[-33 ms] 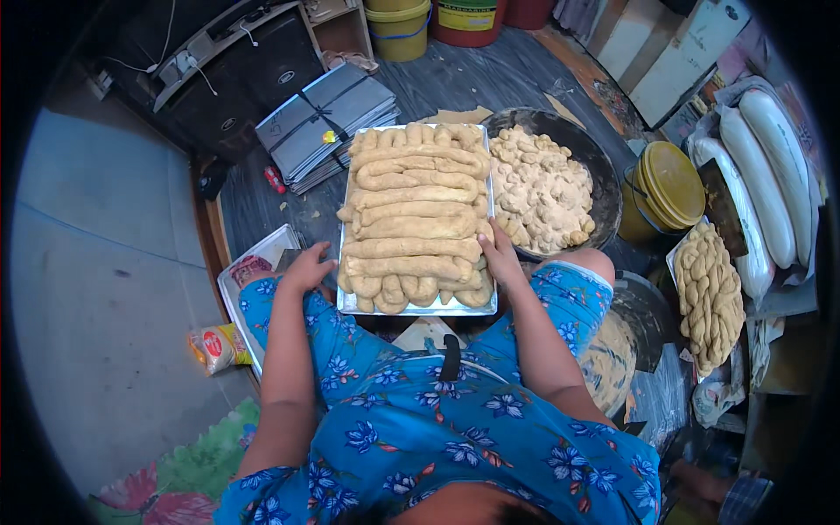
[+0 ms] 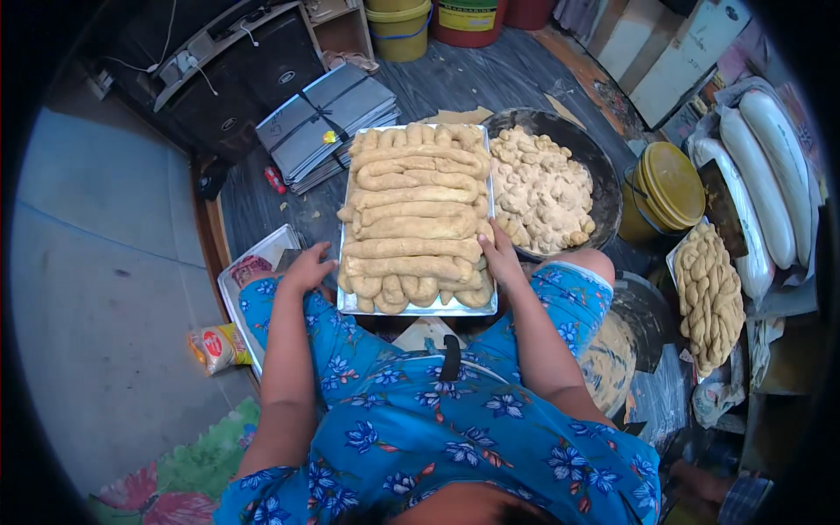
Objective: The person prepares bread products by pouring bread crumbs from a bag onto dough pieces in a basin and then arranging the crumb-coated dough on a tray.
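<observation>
In front of me, a rectangular metal tray [image 2: 348, 305] bears long, thick ropes of tan dough [image 2: 418, 227], laid crosswise over more dough pieces. My left hand [image 2: 306, 268] is by the tray's left side, over my knee, its fingers stretched toward the rim; whether they touch it I cannot tell. At the tray's right edge, my right hand [image 2: 500, 254] grips the rim, its thumb against the dough ends and its other fingers partly hidden. Beyond that hand stands a wide black basin [image 2: 606, 194] full of floury dough lumps [image 2: 541, 192].
Right of me are a lidded yellow bucket [image 2: 672, 185], a tray of twisted dough [image 2: 707, 297], long white plastic-wrapped packages [image 2: 763, 166] and a second dark basin [image 2: 654, 317]. Tied flat grey sheets [image 2: 328, 122] lie far left. Another tray [image 2: 229, 289] and a packet [image 2: 217, 347] are at my left.
</observation>
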A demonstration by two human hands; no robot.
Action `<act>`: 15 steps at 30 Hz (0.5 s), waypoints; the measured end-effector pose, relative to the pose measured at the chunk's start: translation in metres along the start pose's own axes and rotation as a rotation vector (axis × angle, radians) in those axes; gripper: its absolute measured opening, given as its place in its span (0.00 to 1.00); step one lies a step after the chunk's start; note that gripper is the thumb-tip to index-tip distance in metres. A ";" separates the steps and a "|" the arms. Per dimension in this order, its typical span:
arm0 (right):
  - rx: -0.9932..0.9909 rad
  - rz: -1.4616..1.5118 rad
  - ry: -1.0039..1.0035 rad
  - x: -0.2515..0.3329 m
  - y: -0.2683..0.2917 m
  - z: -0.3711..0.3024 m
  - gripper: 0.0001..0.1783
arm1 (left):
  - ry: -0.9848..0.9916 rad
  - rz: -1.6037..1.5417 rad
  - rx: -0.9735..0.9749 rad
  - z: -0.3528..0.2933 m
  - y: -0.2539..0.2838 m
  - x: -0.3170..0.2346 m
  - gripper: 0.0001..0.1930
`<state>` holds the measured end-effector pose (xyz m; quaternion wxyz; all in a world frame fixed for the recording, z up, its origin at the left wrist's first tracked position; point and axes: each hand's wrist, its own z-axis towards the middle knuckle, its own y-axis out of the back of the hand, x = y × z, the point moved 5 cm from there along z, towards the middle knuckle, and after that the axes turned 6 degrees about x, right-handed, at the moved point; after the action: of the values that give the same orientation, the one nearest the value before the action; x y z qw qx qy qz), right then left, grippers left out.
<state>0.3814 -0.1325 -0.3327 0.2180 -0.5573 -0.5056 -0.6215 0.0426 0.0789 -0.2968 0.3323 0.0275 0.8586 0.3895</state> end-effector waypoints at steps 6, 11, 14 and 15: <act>-0.004 -0.004 -0.021 -0.002 0.002 0.000 0.35 | 0.078 -0.128 0.046 -0.006 0.000 -0.011 0.33; 0.002 -0.021 -0.022 0.001 0.002 0.000 0.35 | 0.075 -0.104 0.046 -0.004 0.000 -0.007 0.33; 0.001 -0.029 -0.016 0.001 0.001 0.000 0.35 | 0.017 -0.032 -0.016 0.001 -0.003 0.007 0.32; 0.001 -0.030 -0.013 0.001 0.001 0.001 0.35 | 0.017 -0.032 -0.019 0.000 -0.001 0.004 0.32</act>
<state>0.3822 -0.1318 -0.3321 0.2058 -0.5537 -0.5157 -0.6206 0.0394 0.0791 -0.2999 0.3316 0.0071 0.8579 0.3925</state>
